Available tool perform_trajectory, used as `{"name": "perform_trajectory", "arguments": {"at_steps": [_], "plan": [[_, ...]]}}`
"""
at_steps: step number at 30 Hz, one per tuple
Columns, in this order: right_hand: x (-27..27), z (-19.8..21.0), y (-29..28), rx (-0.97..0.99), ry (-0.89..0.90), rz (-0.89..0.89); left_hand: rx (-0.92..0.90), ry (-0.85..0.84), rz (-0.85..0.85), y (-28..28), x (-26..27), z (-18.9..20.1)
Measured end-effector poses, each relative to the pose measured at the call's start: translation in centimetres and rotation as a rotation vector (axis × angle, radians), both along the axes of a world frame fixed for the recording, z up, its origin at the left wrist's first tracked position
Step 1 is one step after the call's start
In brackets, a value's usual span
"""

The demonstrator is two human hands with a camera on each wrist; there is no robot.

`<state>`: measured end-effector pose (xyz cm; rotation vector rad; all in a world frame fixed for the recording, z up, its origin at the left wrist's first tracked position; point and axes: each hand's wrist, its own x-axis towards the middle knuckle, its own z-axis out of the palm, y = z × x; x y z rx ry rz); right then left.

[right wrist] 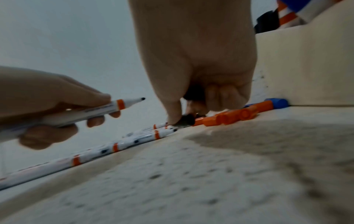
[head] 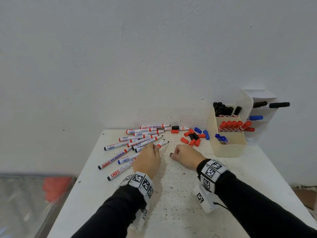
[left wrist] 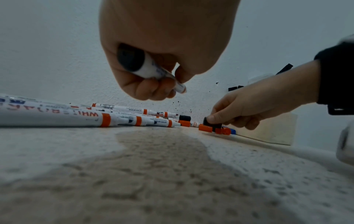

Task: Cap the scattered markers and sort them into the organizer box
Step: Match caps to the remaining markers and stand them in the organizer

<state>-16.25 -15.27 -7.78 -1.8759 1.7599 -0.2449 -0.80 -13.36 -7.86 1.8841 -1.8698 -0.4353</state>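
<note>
An uncapped black-tipped marker (head: 161, 144) is held just above the table (head: 171, 194), near the pile of loose markers (head: 137, 140); its bare nib points toward the black cap (head: 171, 154).

Risks, judged:
- The cap is pinched low against the table, so it could slip or be dropped among the red caps (head: 192, 139).
- A misaligned push could smear ink on skin, or leave the cap half seated.

The left hand (head: 148, 159) is curled round the marker barrel, thumb and fingers closed on it. The right hand (head: 184, 156) is curled, with thumb and forefinger pinching the cap; the other fingers are tucked in.

The organizer box (head: 228, 150) stands well to the right, already holding black, red and blue markers in separate compartments.
</note>
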Motion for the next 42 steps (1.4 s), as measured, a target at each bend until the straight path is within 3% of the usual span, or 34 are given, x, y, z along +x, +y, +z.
{"name": "perform_trajectory", "arguments": {"at_steps": [4,7,9,13,20,29,33,37,40,42], "plan": [[-2.8,0.0,-1.7,-0.202,0.023,-0.319,0.019,-0.005,-0.022,-0.2,-0.2,0.0],[-4.2,-0.1,-2.7,-0.239,0.093,-0.444,0.023,0.002,-0.034,-0.3,-0.6,0.0],[-4.7,-0.5,-3.1,-0.213,0.133,-0.453,0.027,-0.007,-0.038,-0.3,-0.8,-0.1],[-4.8,-1.5,-3.6,-0.142,-0.021,-0.437,0.027,-0.013,-0.049,-0.3,-1.3,-0.3],[-4.8,-0.9,-3.3,-0.288,-0.267,-0.474,0.032,-0.036,-0.068,-0.4,-1.2,-0.3],[-4.7,-1.4,-2.4,-0.309,-0.346,-0.495,0.021,-0.045,-0.082,-0.4,-1.4,-0.3],[-3.9,-1.4,-1.6,-0.351,-0.516,-0.444,0.034,-0.051,-0.100,-0.3,-1.4,-0.3],[-3.5,-1.5,-1.0,-0.227,-0.376,-0.330,0.036,-0.051,-0.101,-0.2,-1.2,-0.5],[-3.9,-0.9,-0.6,-0.230,-0.065,-0.347,0.025,-0.056,-0.097,0.0,-1.2,-0.6],[-4.3,-0.4,-0.6,-0.236,0.036,-0.363,0.017,-0.054,-0.092,0.0,-1.3,-0.6]]}}
